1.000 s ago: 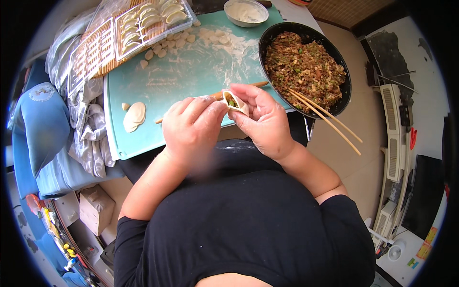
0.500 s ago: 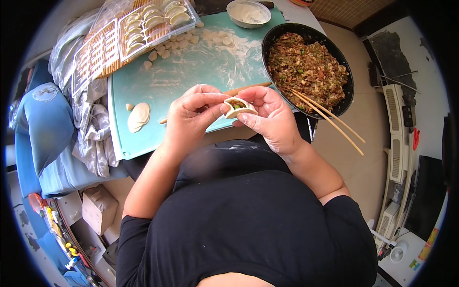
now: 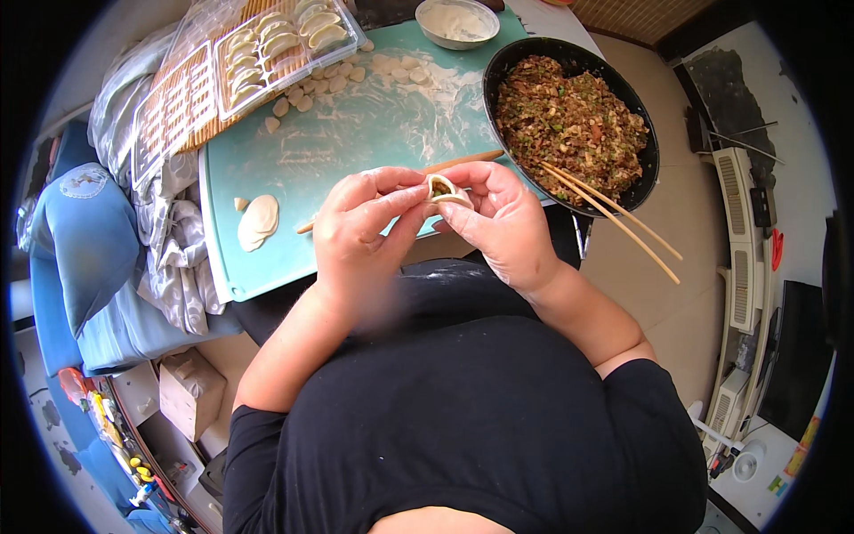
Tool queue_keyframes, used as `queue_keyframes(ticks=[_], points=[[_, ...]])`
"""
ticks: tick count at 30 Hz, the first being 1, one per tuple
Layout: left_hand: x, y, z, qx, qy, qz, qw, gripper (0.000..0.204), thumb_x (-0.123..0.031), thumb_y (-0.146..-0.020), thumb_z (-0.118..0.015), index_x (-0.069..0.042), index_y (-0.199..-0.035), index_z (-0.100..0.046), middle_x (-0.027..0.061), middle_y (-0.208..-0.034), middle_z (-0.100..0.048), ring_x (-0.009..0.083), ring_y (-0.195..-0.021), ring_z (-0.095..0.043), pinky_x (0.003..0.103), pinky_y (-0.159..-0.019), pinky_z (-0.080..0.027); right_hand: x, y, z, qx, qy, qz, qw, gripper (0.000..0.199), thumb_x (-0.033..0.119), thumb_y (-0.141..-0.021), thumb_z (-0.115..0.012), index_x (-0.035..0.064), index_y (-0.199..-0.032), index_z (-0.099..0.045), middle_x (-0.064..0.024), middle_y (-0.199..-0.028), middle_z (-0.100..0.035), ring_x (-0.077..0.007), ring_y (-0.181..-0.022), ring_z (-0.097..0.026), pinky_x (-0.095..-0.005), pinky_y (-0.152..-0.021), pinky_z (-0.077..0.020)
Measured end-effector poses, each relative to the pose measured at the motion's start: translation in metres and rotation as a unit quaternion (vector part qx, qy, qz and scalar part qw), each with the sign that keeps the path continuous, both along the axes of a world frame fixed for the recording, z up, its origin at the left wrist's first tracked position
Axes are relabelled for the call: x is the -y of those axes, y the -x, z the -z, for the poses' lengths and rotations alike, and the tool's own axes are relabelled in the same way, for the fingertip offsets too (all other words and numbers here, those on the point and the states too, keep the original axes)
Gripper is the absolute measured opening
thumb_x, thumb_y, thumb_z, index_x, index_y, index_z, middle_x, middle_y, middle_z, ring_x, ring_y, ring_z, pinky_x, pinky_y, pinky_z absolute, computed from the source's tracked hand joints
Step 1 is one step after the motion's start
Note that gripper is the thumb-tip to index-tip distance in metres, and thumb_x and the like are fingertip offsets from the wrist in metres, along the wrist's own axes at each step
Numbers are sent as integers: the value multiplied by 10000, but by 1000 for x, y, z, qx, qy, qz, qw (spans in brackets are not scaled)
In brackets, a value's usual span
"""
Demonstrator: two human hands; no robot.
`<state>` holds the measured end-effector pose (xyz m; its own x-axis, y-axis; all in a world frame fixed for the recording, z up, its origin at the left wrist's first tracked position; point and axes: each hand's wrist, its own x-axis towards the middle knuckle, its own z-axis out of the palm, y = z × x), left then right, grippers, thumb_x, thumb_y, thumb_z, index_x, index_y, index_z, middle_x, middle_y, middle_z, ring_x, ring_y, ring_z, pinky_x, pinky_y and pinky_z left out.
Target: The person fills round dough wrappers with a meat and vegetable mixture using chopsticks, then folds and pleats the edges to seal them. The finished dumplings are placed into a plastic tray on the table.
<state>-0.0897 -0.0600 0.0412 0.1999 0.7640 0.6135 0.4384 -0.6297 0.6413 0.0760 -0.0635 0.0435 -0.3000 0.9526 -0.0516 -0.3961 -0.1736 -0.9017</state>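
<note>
Between my two hands is a dumpling (image 3: pixel 444 190), partly folded, with green and brown filling showing through its gap. My left hand (image 3: pixel 369 214) pinches its left edge between thumb and fingers. On the other side my right hand (image 3: pixel 500 214) grips the dumpling, thumb in front and fingers behind. Flour dusts my fingers. Behind the hands a wooden rolling pin (image 3: pixel 463 161) lies slantwise on the teal mat (image 3: pixel 294 191), its middle hidden. A small stack of rolled wrappers (image 3: pixel 259 222) rests on the mat to the left, beside a little dough piece (image 3: pixel 240 204).
A black pan of minced filling (image 3: pixel 569 125) stands at the right, chopsticks (image 3: pixel 614 216) jutting over its near rim. Far left, a clear compartment tray (image 3: pixel 285 62) holds folded dumplings. Several dough pieces (image 3: pixel 320 86) lie near it. A metal bowl of flour (image 3: pixel 457 22) stands at the back.
The dumpling's opening has narrowed, and its left edge is pinched further together. My left hand has shifted slightly right, its fingers closer to the right hand.
</note>
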Motion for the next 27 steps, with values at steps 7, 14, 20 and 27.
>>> queue_keyframes(ticks=[7, 14, 20, 27], points=[[0, -2, -10, -130, -144, -39, 980, 185, 13, -612, -695, -31, -784, -640, 59, -825, -630, 204, -703, -588, 297, -623, -471, 4, 0, -2, -7, 9, -4, 1000, 223, -17, -844, -553, -11, -1062, -505, -63, -955, -590, -80, -831, -566, -218, -743, -481], [2, 1, -4, -50, -44, -35, 997, 224, 22, -628, -716, -18, -834, -638, 88, -875, -628, 217, -767, -597, 294, -679, -480, 4, 0, -3, 5, 0, 12, 1000, 216, -14, -846, -554, -2, -1052, -492, -68, -978, -584, -90, -847, -573, -231, -748, -492], [0, -4, -2, 19, 6, -7, 1000, 240, -36, -662, -713, -51, -893, -650, 89, -965, -631, 234, -855, -598, 315, -708, -473, 3, -1, -3, 5, 8, -6, 1000, 185, 16, -860, -546, 3, -1041, -507, -57, -959, -584, -88, -849, -574, -233, -743, -494], [-2, -2, 0, -3, -62, -3, 998, 198, -4, -639, -681, -44, -828, -638, 58, -890, -636, 219, -781, -592, 312, -685, -467, 5, 1, -9, 12, 18, -12, 1000, 164, 69, -883, -527, 1, -1032, -522, -56, -950, -589, -98, -846, -578, -239, -741, -493]])
